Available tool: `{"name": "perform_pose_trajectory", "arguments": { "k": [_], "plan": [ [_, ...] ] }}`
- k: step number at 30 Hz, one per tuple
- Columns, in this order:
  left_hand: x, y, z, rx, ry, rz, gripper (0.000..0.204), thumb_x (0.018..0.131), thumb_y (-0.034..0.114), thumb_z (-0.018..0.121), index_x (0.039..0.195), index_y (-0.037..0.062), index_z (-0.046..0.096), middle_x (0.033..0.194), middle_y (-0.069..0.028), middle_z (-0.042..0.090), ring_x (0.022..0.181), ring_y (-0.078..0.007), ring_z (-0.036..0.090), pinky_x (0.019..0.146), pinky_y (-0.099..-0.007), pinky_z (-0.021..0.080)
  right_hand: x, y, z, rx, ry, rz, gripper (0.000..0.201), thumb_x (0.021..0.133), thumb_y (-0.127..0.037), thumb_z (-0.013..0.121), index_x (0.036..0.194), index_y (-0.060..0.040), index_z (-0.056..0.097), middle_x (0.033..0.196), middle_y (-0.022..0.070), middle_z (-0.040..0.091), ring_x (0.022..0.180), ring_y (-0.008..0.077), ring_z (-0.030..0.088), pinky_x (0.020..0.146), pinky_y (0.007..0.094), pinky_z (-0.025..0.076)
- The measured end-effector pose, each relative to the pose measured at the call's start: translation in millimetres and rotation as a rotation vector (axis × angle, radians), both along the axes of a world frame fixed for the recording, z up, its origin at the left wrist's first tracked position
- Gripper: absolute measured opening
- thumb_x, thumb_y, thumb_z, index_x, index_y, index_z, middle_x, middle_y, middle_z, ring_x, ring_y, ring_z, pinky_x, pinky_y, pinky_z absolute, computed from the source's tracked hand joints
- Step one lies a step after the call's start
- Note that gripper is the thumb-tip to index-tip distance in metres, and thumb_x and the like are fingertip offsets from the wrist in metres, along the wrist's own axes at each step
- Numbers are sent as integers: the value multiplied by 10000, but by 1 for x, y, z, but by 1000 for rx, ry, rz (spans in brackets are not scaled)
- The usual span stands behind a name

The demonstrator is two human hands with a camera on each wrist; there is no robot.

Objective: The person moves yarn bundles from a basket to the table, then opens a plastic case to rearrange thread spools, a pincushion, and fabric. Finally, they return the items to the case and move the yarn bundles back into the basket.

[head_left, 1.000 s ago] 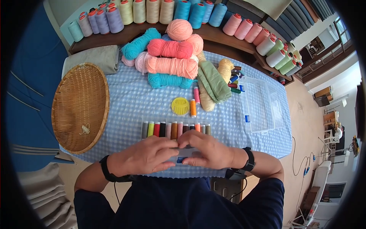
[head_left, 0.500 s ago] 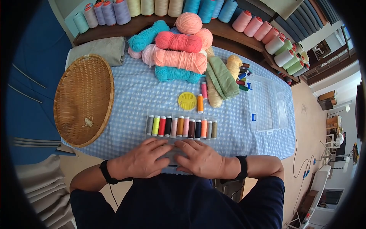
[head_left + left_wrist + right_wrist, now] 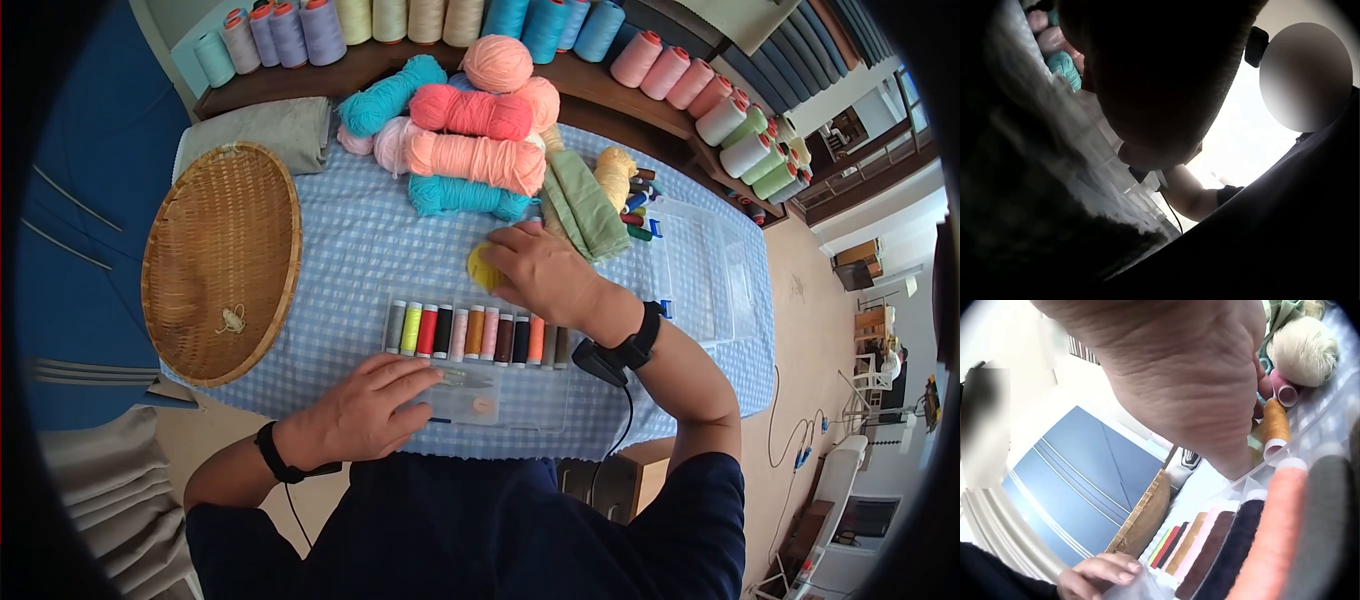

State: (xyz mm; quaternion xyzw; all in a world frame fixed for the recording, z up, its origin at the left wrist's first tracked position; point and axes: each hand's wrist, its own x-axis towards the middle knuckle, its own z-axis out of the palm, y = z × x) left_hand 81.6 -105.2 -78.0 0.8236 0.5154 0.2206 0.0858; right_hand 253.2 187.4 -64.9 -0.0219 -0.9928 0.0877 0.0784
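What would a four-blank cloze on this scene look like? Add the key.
In the head view, the right hand partly hides a round ____ disc.
The hand nearer the woven basket is the ____ one.
In the clear case, the color immediately right of the red spool is ____.
The checked tablecloth is white and ____.
Missing: yellow; left; black; blue.
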Motion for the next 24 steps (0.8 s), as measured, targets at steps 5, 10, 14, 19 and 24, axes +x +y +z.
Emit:
{"name": "perform_pose_trajectory", "arguments": {
  "k": [5,10,14,19,24],
  "plan": [
    [-5,-1,-6,29,21,4,152,805,149,807,851,107,668,1388,-155,676,1334,-321,622,1119,-511,481,-6,2,6,-85,-135,-7,470,820,-139,865,1245,-14,708,1344,172,670,1198,389,646,1067,466,524],
    [-8,-1,-5,29,-37,2,198,808,167,839,832,99,656,1380,-161,679,1309,-331,628,1099,-515,488,-1,2,25,-73,-21,-2,472,769,-147,863,1194,-22,701,1275,168,665,1170,384,655,1028,468,543],
    [-9,-5,-11,93,-163,52,224,808,112,849,913,70,656,1387,-200,661,1290,-372,627,1046,-518,530,39,-26,54,-130,113,88,532,725,-183,854,1198,-16,678,1237,186,650,1131,384,658,989,479,548],
    [-12,-17,-18,88,-312,322,327,839,24,801,1119,31,632,1435,-230,612,1282,-389,631,1036,-491,553,102,-69,44,-186,-104,206,485,792,-205,810,1209,3,678,1298,207,647,1160,369,667,1003,489,561],
    [-6,-19,-13,-186,-655,484,476,921,7,753,1357,-3,565,1548,-244,518,1332,-350,619,1053,-430,559,126,-85,16,-121,-44,101,387,820,-178,794,1147,15,719,1372,223,644,1216,366,670,999,456,585]
  ]
}}
